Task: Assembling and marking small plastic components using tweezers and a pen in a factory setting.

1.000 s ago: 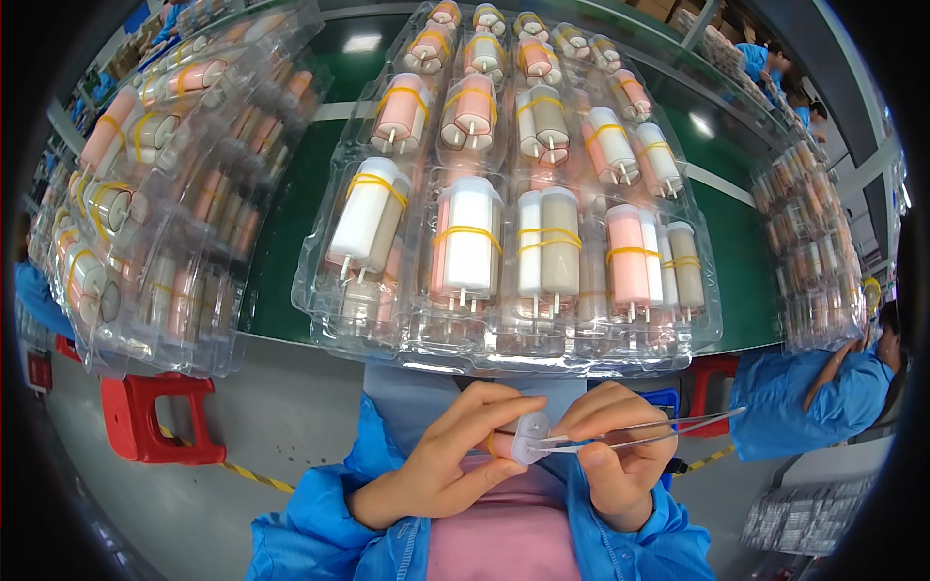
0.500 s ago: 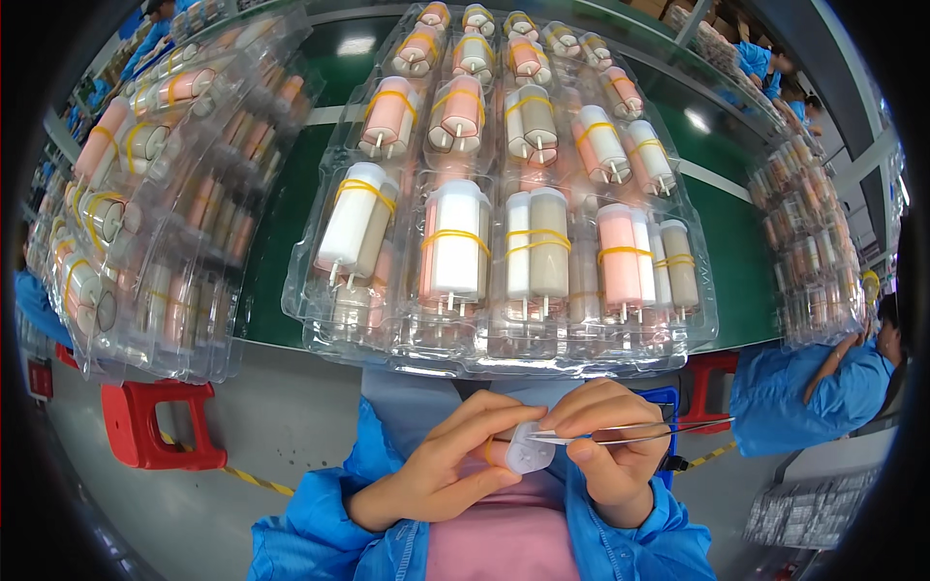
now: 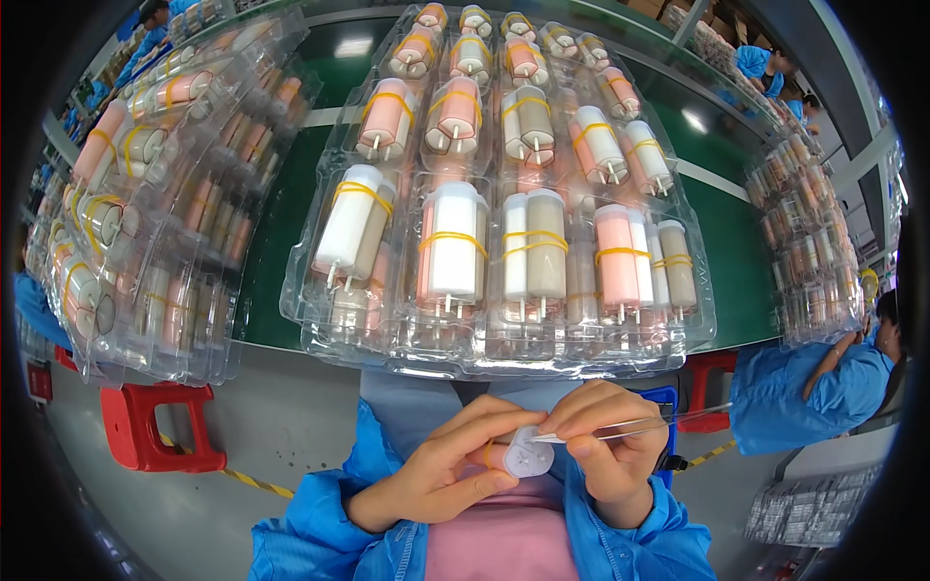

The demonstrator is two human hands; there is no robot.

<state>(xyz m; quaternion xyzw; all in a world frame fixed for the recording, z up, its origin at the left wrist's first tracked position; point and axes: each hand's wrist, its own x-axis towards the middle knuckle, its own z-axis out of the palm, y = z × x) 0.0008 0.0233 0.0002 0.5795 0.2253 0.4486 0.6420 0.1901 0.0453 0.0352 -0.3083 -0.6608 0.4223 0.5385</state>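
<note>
Near my lap, my left hand (image 3: 448, 463) is closed round a rubber-banded bundle of small cylinders (image 3: 528, 453). Its pale, whitish end faces right, and a bit of pink side with a yellow band shows between my fingers. My right hand (image 3: 612, 436) pinches a pair of slim metal tweezers (image 3: 620, 427). Their tips touch or nearly touch the bundle's pale end; exact contact is too small to tell. The tweezers' rear end sticks out to the right, past my hand.
Ahead stands a stack of clear plastic trays (image 3: 523, 363) with banded pink, white and grey cylinders. More loaded trays (image 3: 165, 232) rise at left and far right. A red stool (image 3: 160, 426) is at left. A person in blue (image 3: 814, 392) sits at right.
The tweezers have tilted slightly, their rear end rising a little. The bundle's end has turned a bit toward view. Both hands stay nearly in place.
</note>
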